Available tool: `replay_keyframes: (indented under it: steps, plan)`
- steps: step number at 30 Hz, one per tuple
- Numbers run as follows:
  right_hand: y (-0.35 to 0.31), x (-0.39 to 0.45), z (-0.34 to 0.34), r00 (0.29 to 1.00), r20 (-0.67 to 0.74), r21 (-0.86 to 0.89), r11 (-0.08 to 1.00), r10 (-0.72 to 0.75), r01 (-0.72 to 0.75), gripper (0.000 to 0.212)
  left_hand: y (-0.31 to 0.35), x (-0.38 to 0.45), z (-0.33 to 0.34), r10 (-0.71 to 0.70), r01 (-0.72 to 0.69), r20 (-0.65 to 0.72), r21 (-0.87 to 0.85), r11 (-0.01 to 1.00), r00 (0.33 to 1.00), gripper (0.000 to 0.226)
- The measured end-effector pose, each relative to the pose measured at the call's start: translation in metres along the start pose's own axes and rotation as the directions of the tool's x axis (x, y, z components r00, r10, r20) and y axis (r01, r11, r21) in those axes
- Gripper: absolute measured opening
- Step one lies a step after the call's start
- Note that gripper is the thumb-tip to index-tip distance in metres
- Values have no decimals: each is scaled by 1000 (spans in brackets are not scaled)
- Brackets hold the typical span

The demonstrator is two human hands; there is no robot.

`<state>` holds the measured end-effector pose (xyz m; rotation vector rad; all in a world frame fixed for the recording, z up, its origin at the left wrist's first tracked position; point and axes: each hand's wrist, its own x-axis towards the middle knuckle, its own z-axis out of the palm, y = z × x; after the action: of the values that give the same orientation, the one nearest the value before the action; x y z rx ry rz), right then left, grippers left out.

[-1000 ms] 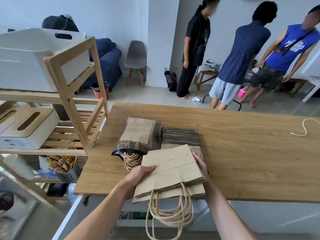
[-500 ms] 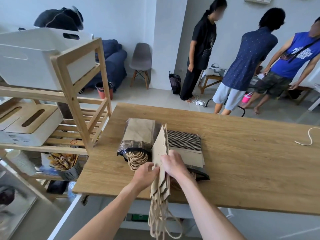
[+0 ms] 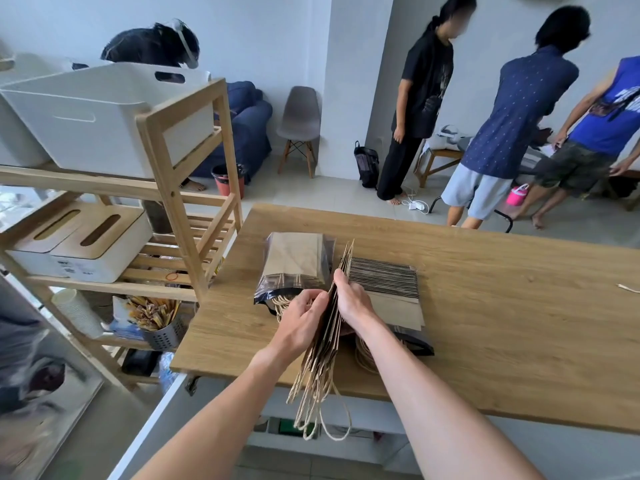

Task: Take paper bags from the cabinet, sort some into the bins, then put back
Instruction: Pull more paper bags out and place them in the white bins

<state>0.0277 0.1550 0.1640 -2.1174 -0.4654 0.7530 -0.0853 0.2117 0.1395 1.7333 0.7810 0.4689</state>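
brown paper bags point(image 3: 341, 299), flat a second ago, now stand on edge, pinched between left hand point(image 3: 300, 322) and right hand point(image 3: 354, 303), handles dangling below both wrists, probably squared up for sorting.

walls: white | floor: pale tile | grey chair point(image 3: 299, 116) | blue sofa point(image 3: 251, 133) | wooden shelf point(image 3: 180, 188)

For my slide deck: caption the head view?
Both hands hold a bundle of paper bags on edge over a wooden table.
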Motion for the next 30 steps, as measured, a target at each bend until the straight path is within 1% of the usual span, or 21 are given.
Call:
replay_keyframes:
  steps: [3,6,8,10,11,13,16,17,20,21,23,25,27,29,30]
  plan:
    - [4,2,-4,1000,21,-6,1000,-5,6,66,4,-4,3,87,-83,-32,111,990,996,36]
    - [7,2,-6,1000,15,7,1000,-7,7,66,8,-7,4,139,-129,-36,203,971,990,30]
    - [7,1,-7,999,22,-7,1000,-25,25,67,8,-7,2,175,-160,-35,263,951,984,35]
    - [8,2,-9,999,31,-15,999,-44,45,63,6,-5,-1,208,-182,-49,315,931,977,47]
    - [9,2,-9,998,41,-13,999,-49,49,65,5,-4,-2,226,-195,-58,336,921,972,51]
    - [11,5,-7,998,41,1,999,-47,47,73,4,-1,-2,258,-211,-86,361,908,962,45]
    - [14,7,-7,999,27,24,999,-40,39,74,12,3,-1,220,-164,-121,359,919,968,25]
    - [14,9,-7,998,35,30,999,-45,44,73,14,2,-1,217,-165,-116,349,923,969,25]
    - [18,13,-8,997,66,79,996,-45,40,68,17,-3,3,194,-142,-90,405,903,977,49]
    - [19,13,-8,997,68,96,995,-42,35,67,17,-4,5,190,-137,-89,414,900,978,50]
    - [21,16,-9,997,71,106,994,-37,30,67,20,-6,8,197,-139,-103,411,901,975,42]
    - [24,19,-8,997,70,106,994,-45,37,67,24,-5,10,236,-172,-108,418,892,966,34]
    - [23,19,-6,997,68,128,991,-44,35,67,27,-4,13,283,-222,-71,450,865,957,38]
    - [22,19,-3,997,65,149,989,-28,18,75,28,-2,13,334,-275,-30,500,821,942,43]
    - [20,17,-2,998,64,160,987,-11,0,79,28,0,13,334,-275,-22,516,811,942,43]
